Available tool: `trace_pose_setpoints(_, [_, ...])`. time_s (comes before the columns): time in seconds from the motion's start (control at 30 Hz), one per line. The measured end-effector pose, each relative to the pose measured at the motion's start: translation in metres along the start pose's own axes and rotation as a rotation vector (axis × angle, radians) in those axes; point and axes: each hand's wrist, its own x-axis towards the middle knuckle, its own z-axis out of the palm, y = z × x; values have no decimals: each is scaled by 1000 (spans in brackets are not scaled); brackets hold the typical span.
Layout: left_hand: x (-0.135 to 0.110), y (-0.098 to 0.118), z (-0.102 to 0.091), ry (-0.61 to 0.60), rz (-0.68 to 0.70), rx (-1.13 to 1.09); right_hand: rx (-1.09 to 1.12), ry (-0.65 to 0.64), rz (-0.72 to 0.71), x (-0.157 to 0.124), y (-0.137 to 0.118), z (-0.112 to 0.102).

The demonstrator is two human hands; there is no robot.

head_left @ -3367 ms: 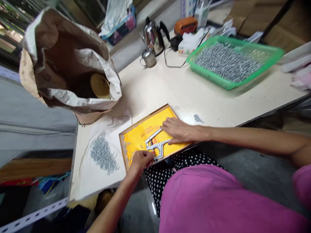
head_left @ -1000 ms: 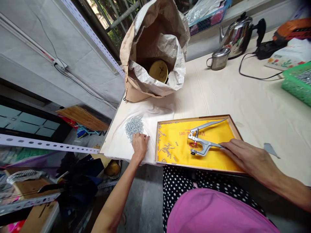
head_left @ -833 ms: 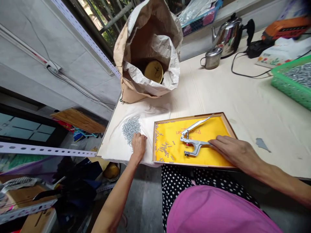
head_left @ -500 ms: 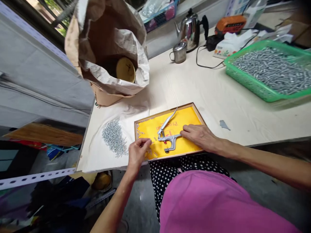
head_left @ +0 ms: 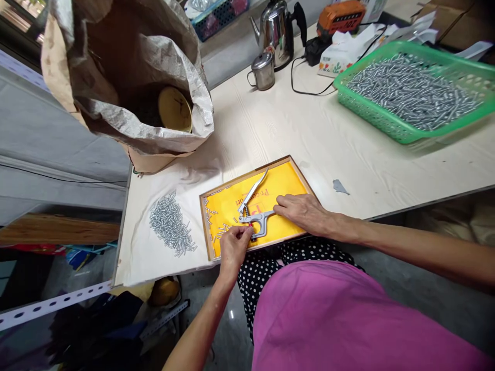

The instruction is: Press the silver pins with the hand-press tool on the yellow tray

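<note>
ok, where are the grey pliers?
Head view, centre: the grey pliers are over the yellow-lined tray, held in the right hand, left hand at their lower-left end.

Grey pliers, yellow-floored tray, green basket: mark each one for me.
Grey pliers [head_left: 264, 225]: head view, on the curved body below the handles.
Yellow-floored tray [head_left: 286, 178]: head view, on bare floor near its far right corner.
Green basket [head_left: 373, 114]: head view, on its near wall.

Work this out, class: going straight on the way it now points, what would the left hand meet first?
Probably the silver plier-like tool; its working end lies right by the left hand, though whether they already touch is unclear.
</note>
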Motion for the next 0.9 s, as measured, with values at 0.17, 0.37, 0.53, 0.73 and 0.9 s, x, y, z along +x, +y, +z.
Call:
trace_pose_setpoints(0.17, [2, 4, -5, -19, 6, 112, 20, -30, 11, 1, -1, 3])
trace_pose_setpoints(0.37, [7, 12, -11, -153, -46, 178, 62, -127, 20, 2, 0, -1])
trace_pose_setpoints(0.53, [7, 10, -12, -185, -56, 170, 133, -23, -33, 16, 22, -6])
trace_pose_setpoints(0.73, [4, 7, -11, -157, -39, 183, 127, -77, -143, 43, 48, 1])
trace_pose_setpoints(0.9, [4, 8, -10, -166, -49, 195, 110, -94, -180, 52, 56, 7])
